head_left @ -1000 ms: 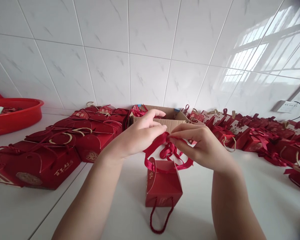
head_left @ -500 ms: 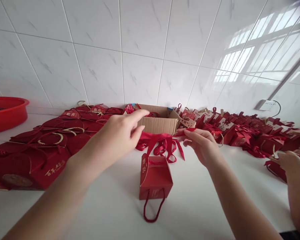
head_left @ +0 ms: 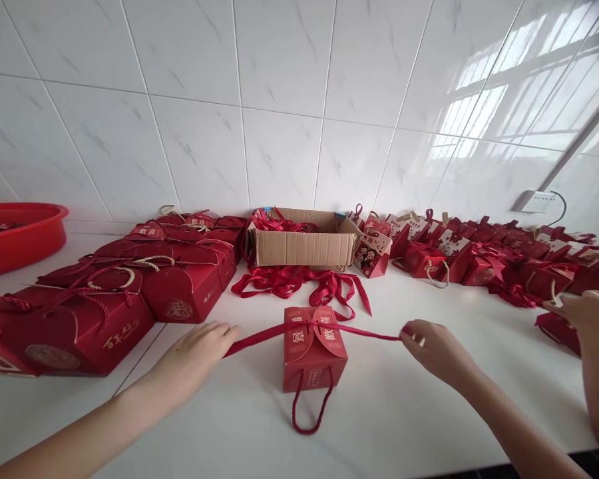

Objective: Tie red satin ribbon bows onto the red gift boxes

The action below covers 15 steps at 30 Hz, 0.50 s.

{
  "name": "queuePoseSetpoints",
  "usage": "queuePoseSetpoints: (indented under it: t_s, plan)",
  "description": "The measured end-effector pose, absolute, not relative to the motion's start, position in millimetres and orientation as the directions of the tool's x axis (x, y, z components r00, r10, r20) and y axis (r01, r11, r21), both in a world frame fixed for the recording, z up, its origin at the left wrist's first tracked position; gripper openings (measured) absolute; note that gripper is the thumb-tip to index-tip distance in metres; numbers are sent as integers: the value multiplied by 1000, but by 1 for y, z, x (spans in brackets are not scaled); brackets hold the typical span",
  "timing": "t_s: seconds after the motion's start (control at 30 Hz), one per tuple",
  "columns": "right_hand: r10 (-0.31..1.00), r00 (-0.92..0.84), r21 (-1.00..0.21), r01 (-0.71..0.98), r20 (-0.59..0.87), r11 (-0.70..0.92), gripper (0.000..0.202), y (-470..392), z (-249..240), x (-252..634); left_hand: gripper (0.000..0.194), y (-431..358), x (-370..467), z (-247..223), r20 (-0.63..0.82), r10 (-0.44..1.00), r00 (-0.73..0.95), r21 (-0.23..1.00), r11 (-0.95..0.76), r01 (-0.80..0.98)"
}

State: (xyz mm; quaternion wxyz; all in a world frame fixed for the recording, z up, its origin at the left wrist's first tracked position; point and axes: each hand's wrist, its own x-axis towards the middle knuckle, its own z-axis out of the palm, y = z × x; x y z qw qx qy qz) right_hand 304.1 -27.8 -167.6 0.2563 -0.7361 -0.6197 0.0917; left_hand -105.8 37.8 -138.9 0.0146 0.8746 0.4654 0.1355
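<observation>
A small red gift box stands upright on the white table in front of me, its top flaps folded together and its rope handle hanging toward me. A red ribbon runs through the slots of the flaps and is stretched out to both sides. My left hand is closed on the ribbon's left end. On the other side my right hand pinches the right end. Neither hand touches the box itself. Behind it lie loose red ribbons in loops.
An open cardboard carton with red ribbon inside stands against the tiled wall. Red gift boxes crowd the left, and smaller boxes fill the right. A red basin is far left. Another person's hand works at the right edge.
Both hands have come down and toward me, pulling the ribbon outward through the top of the box. The box's flaps, apart before, now meet in the middle.
</observation>
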Motion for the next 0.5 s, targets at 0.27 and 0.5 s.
queuePoseSetpoints:
  t_s: [0.27, 0.5]
  plan:
    - [941, -204, -617, 713, 270, 332, 43, -1, -122, 242, 21, 41, -39, -117, 386, 776, 499, 485, -630, 606]
    - [815, -496, -613, 554, 300, 563, 76, 13, -129, 206, 23, 37, -7, -134, 353, 780, 516, 712, -582, 393]
